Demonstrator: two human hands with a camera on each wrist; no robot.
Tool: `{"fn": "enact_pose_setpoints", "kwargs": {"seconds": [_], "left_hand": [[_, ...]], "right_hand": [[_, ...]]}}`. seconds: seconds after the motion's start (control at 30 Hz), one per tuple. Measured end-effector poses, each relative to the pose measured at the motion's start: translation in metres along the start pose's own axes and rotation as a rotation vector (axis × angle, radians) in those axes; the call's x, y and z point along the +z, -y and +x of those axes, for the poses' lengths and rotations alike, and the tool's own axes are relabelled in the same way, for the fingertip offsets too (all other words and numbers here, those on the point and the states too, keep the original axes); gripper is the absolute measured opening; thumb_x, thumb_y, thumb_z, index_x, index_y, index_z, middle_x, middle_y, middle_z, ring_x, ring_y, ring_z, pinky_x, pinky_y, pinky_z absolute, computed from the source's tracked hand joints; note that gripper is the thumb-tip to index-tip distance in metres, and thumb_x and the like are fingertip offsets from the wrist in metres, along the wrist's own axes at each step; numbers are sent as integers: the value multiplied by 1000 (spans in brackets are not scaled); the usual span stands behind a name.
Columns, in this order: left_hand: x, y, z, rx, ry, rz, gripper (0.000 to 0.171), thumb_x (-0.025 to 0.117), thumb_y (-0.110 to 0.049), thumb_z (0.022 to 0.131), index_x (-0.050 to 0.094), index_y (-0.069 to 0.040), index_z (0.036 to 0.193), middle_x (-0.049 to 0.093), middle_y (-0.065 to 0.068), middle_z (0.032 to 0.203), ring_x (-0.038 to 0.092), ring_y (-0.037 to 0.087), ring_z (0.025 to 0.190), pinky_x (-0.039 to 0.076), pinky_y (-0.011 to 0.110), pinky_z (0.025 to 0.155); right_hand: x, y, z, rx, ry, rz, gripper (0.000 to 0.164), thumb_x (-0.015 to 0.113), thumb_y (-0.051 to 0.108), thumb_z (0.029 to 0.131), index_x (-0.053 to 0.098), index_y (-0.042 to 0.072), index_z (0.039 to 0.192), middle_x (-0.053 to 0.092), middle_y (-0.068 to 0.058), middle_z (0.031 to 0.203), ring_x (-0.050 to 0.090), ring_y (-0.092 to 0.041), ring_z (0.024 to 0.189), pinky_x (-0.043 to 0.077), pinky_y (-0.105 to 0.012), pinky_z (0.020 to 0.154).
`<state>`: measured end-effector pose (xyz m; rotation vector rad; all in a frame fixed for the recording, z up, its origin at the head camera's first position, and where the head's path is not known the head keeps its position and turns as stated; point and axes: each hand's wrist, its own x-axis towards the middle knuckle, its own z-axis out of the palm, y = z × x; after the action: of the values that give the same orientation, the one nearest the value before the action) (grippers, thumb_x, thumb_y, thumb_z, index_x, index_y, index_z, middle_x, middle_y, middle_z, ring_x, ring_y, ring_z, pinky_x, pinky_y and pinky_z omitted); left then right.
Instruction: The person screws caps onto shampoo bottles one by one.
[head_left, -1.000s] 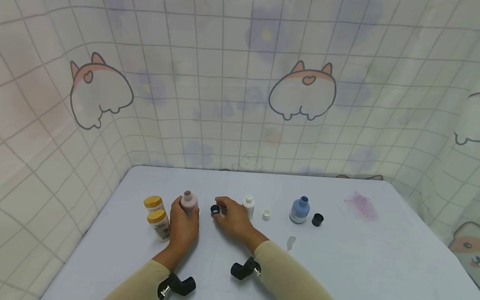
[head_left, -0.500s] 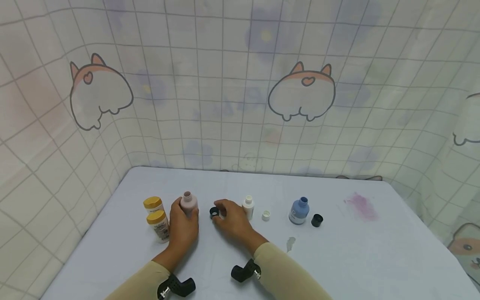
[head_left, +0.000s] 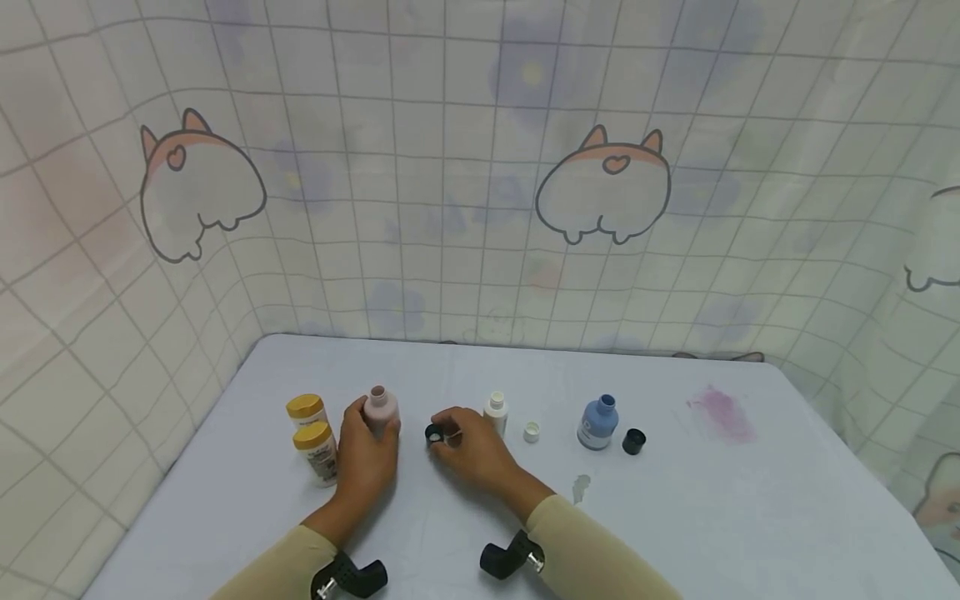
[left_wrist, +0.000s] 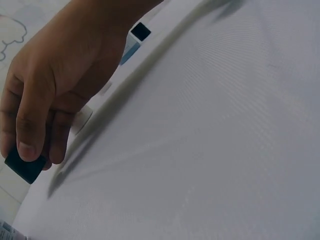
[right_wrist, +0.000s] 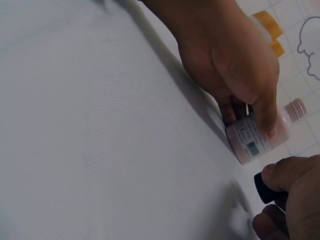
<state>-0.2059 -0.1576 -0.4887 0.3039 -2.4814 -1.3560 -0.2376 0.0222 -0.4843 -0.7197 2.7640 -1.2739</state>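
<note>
Facing grid-print curtain (head_left: 420, 183) behind white table (head_left: 712, 517). My left hand (head_left: 366, 461) and right hand (head_left: 475, 454) both gripping. Pink bottle (head_left: 382, 409), uncapped, wrapped in left hand, left of table centre. Blue bottle (head_left: 597, 423), uncapped, stands well right. Two yellow-lidded jars (head_left: 320, 452) just beside left hand. White bottle (head_left: 496, 412), uncapped, just behind right hand. Black cap (head_left: 433, 434) pinched by right thumb and fingers, just right of pink bottle, not touching. Second black cap (head_left: 633, 441) near blue bottle. White cap (head_left: 531, 432) near white bottle.
</note>
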Motion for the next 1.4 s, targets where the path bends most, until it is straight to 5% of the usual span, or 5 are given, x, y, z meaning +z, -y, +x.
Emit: {"fn": "enact_pose_setpoints", "kwargs": {"seconds": [0.5,1.4], "left_hand": [[-3,-1,-8,0,66,13,64,67,-27,88,34,-3,137,44,16,136,46,30,123,38,46,101],[-4,-10,-26,31,184,-65,60,81,-29,74,50,-11,122,56,4,121,59,20,107,50,32,88]], "right_hand": [[-20,0,-24,45,45,71,34,72,18,82,58,22,113,63,11,102,60,-4,93,51,-22,80],[-42,-8,-52,38,64,277,36,76,16,80,60,16,112,63,3,103,62,-10,90,52,-22,79]]}}
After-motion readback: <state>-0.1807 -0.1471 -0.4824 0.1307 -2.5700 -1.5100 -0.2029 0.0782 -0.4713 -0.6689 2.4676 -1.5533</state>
